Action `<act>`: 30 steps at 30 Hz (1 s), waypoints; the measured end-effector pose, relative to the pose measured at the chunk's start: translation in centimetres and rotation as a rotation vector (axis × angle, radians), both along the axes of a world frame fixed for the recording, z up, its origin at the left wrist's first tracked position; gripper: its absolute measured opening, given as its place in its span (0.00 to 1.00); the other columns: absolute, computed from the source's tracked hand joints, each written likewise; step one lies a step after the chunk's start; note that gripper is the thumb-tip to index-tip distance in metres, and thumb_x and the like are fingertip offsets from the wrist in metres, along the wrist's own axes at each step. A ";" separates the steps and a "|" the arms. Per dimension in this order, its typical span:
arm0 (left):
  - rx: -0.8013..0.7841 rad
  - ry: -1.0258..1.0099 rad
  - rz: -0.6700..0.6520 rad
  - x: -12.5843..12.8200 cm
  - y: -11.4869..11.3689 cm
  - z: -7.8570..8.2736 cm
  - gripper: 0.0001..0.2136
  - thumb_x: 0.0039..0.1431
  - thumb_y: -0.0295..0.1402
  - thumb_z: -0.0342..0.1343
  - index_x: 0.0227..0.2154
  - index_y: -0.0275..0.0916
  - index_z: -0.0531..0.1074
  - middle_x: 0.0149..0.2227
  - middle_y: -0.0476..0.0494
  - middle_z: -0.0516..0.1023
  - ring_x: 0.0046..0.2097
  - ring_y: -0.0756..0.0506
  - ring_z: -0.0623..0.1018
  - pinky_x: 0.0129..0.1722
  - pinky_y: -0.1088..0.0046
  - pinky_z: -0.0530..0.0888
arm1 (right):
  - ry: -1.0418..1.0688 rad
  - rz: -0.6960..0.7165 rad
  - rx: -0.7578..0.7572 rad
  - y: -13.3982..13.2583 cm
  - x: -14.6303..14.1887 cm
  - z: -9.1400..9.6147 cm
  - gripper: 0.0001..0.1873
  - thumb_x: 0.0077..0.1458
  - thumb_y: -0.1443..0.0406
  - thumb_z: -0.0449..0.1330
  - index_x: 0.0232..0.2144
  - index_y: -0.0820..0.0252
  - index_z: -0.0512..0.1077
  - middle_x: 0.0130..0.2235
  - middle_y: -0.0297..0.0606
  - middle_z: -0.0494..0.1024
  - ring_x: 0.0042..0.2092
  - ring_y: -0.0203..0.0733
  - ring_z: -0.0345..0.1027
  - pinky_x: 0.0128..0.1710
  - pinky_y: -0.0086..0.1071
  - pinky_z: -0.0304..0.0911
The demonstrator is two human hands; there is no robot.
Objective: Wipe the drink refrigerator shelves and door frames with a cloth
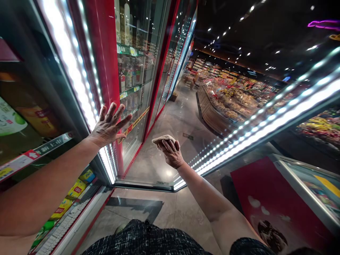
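My left hand point(109, 124) is spread flat, fingers apart, against the hinge side of an open glass cooler door, close to its bright light strip point(71, 67). Nothing is in it. Lower and further right, my right hand point(172, 153) presses a folded beige cloth point(162, 139) to the inner face of the glass door point(148, 173). The fingers lie over the cloth and hide part of it. A second light strip point(239, 143) runs along the door's free edge, to the right of my right hand.
Cooler shelves with a price rail point(50, 147) and yellow packs point(75, 189) stand at my left. Beyond the glass are bottles point(129, 76) in the neighbouring red-framed cooler. A red chest freezer point(268, 191) sits at lower right. A curved produce stand point(215, 106) lies further back.
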State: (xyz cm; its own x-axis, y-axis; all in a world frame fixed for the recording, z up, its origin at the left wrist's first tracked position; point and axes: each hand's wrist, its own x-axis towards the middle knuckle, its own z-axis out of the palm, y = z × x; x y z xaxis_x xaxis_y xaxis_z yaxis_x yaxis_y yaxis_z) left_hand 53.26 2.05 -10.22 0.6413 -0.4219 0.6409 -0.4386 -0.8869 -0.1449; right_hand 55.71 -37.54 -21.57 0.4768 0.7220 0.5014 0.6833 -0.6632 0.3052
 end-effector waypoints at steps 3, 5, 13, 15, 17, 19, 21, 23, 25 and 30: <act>-0.038 0.031 0.000 -0.3 0.2 -0.8 0.44 0.56 0.43 0.68 0.72 0.46 0.53 0.76 0.33 0.44 0.76 0.33 0.33 0.71 0.37 0.35 | -0.018 0.041 -0.024 0.8 -0.1 -0.7 0.35 0.65 0.68 0.54 0.72 0.46 0.56 0.66 0.37 0.73 0.70 0.45 0.58 0.73 0.42 0.36; -0.042 0.056 0.024 -0.5 0.2 -1.6 0.39 0.61 0.43 0.63 0.72 0.45 0.54 0.76 0.33 0.44 0.76 0.34 0.31 0.72 0.38 0.34 | -0.007 0.107 -0.082 1.1 -0.3 -1.3 0.34 0.65 0.70 0.54 0.71 0.46 0.59 0.65 0.35 0.74 0.68 0.40 0.60 0.71 0.38 0.40; 0.006 0.076 0.097 -0.5 0.8 -3.9 0.40 0.61 0.43 0.63 0.72 0.47 0.53 0.75 0.33 0.46 0.73 0.36 0.24 0.72 0.37 0.36 | -0.071 0.068 -0.026 3.4 -0.3 -1.0 0.32 0.67 0.70 0.52 0.70 0.43 0.60 0.65 0.31 0.73 0.70 0.40 0.58 0.74 0.41 0.31; 0.016 0.099 0.070 -0.4 1.0 -4.0 0.43 0.58 0.43 0.66 0.72 0.45 0.53 0.75 0.31 0.45 0.74 0.34 0.25 0.71 0.36 0.35 | -0.073 0.083 -0.045 3.9 -0.6 -1.7 0.30 0.67 0.70 0.53 0.68 0.44 0.63 0.64 0.31 0.74 0.68 0.38 0.61 0.73 0.39 0.33; 0.020 0.114 0.051 -0.2 1.3 -4.1 0.46 0.55 0.41 0.69 0.73 0.45 0.51 0.76 0.31 0.43 0.74 0.31 0.27 0.70 0.35 0.35 | -0.046 0.119 -0.097 4.1 -0.8 -2.4 0.28 0.68 0.69 0.54 0.67 0.45 0.66 0.64 0.31 0.74 0.66 0.36 0.63 0.72 0.36 0.39; 0.028 0.115 0.058 0.1 1.5 -4.3 0.50 0.53 0.39 0.71 0.74 0.47 0.48 0.76 0.31 0.43 0.74 0.31 0.29 0.70 0.34 0.35 | -0.012 0.149 -0.135 4.5 -0.9 -2.7 0.28 0.68 0.68 0.55 0.67 0.46 0.65 0.65 0.32 0.73 0.66 0.36 0.63 0.70 0.36 0.43; 0.041 0.111 0.074 0.4 1.6 -4.6 0.54 0.51 0.40 0.72 0.74 0.51 0.44 0.75 0.32 0.44 0.74 0.31 0.31 0.70 0.34 0.36 | 0.008 0.157 -0.118 5.2 -0.8 -2.5 0.28 0.68 0.65 0.56 0.68 0.46 0.64 0.66 0.34 0.72 0.68 0.39 0.60 0.71 0.39 0.41; 0.047 0.112 0.080 0.6 1.8 -4.7 0.57 0.49 0.41 0.73 0.74 0.54 0.40 0.75 0.33 0.45 0.74 0.30 0.33 0.70 0.35 0.38 | 0.019 0.128 -0.063 6.2 -0.7 -2.3 0.29 0.67 0.61 0.57 0.69 0.46 0.62 0.67 0.35 0.70 0.70 0.44 0.57 0.73 0.43 0.35; 0.052 0.118 0.072 0.6 2.0 -4.7 0.57 0.49 0.42 0.73 0.74 0.56 0.38 0.75 0.35 0.45 0.75 0.30 0.36 0.71 0.36 0.40 | 0.025 0.071 -0.013 7.2 -0.8 -2.7 0.31 0.67 0.59 0.57 0.70 0.45 0.61 0.67 0.36 0.70 0.71 0.48 0.55 0.74 0.46 0.31; 0.086 0.138 0.075 0.2 2.2 -4.1 0.50 0.53 0.39 0.70 0.73 0.54 0.46 0.75 0.36 0.47 0.75 0.32 0.37 0.71 0.38 0.39 | 0.039 0.168 -0.103 8.9 -1.2 -4.4 0.29 0.68 0.68 0.53 0.69 0.46 0.62 0.65 0.32 0.73 0.68 0.37 0.60 0.72 0.36 0.39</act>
